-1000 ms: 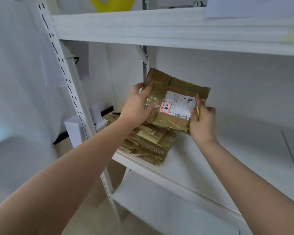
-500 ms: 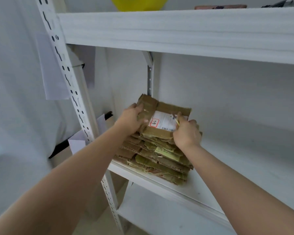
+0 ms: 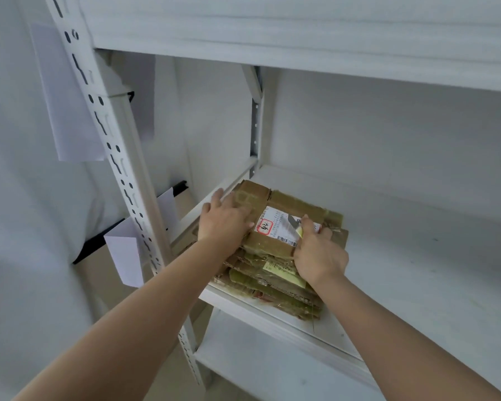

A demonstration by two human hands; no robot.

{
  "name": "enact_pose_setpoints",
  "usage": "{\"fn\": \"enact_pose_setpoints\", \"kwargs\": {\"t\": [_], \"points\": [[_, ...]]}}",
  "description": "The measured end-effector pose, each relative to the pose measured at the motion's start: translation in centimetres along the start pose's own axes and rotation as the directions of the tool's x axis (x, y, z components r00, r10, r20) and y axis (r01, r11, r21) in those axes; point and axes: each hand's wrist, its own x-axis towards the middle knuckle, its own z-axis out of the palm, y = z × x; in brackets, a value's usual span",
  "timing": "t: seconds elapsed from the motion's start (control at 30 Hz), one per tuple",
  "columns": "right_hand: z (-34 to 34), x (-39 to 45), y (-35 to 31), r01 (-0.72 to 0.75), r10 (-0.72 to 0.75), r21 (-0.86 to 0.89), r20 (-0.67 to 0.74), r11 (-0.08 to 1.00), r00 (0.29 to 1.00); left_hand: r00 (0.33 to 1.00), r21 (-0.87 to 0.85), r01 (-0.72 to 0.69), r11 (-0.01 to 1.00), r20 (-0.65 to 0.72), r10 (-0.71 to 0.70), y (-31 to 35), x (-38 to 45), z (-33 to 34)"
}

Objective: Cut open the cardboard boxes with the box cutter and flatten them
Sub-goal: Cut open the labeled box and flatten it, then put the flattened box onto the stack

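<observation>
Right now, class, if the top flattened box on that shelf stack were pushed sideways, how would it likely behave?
The top flattened box would probably slide easily: glossy tape covers it and it lies loose on the uneven stack. It looks light and fairly stiff, being thin corrugated card. The left hand pressing flat on it likely steadies it.

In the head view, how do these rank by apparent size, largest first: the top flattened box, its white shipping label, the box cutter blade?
1. Top flattened box, lying on the cardboard stack.
2. White shipping label, partly hidden by the right hand.
3. Box cutter blade, plainly smallest; only its tip shows.
</observation>
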Motion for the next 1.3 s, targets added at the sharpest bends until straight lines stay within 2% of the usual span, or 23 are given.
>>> {"fn": "enact_pose_setpoints", "kwargs": {"t": [0.07, 0.17, 0.2, 0.3, 0.43, 0.53, 0.63, 0.77, 0.87, 1.0, 1.17, 1.3], "points": [[-0.1, 0.3, 0.1, -0.010, 0.010, 0.013, 0.009, 1.000, 1.000, 0.990, -0.004, -0.108, 0.994, -0.095, 0.107, 1.6, -0.4, -0.2], [-0.3, 0.6, 0.4, 0.008, -0.011, 0.077, 0.032, 0.997, 0.999, 0.993, -0.281, -0.100, 0.954, -0.084, 0.079, 2.2, -1.4, 0.8], [-0.5, 0.9, 0.7, 0.020, -0.026, 0.126, 0.048, 0.992, 0.998, 0.994, -0.324, -0.093, 0.942, -0.078, 0.072, 2.0, -1.5, 1.0], [-1.8, 1.5, 1.7, 0.050, -0.067, 0.228, 0.064, 0.972, 0.996, 0.997, -0.282, -0.083, 0.956, -0.029, 0.078, 1.7, -1.6, 0.6], [-3.9, 1.0, 3.2, -0.011, 0.035, 0.260, -0.089, 0.966, 0.995, 0.995, -0.249, -0.065, 0.966, 0.055, 0.081, 1.9, -0.8, -0.8], [-4.5, 0.3, 4.2, -0.012, 0.051, 0.276, -0.134, 0.961, 0.990, 0.990, -0.267, -0.058, 0.962, 0.106, 0.089, 2.1, 0.2, -2.9], [-4.6, -0.5, 5.3, -0.016, 0.063, 0.281, -0.161, 0.960, 0.985, 0.994, -0.131, -0.098, 0.986, 0.034, 0.103, 3.6, 0.8, -4.8], [-4.9, -1.8, 7.2, -0.037, 0.095, 0.273, -0.204, 0.961, 0.974, 0.982, -0.094, -0.156, 0.983, -0.125, 0.144, 7.3, -0.1, -5.3], [-5.4, -2.5, 9.5, -0.060, 0.126, 0.272, -0.230, 0.960, 0.965, 0.960, 0.067, -0.206, 0.976, -0.176, 0.215, 10.0, -0.8, -5.3], [-6.1, -3.6, 12.9, -0.113, 0.186, 0.272, -0.261, 0.956, 0.947, 0.915, 0.056, -0.310, 0.949, -0.253, 0.314, 13.8, -1.1, -5.6], [-6.5, -6.1, 17.0, -0.129, 0.210, 0.274, -0.294, 0.953, 0.933, 0.888, 0.029, -0.428, 0.903, -0.176, 0.426, 20.5, -2.2, -4.6], [-8.2, -8.0, 23.7, -0.199, 0.268, 0.231, -0.328, 0.953, 0.906, 0.872, -0.023, -0.478, 0.878, -0.131, 0.471, 25.7, -3.8, -3.7]]}}
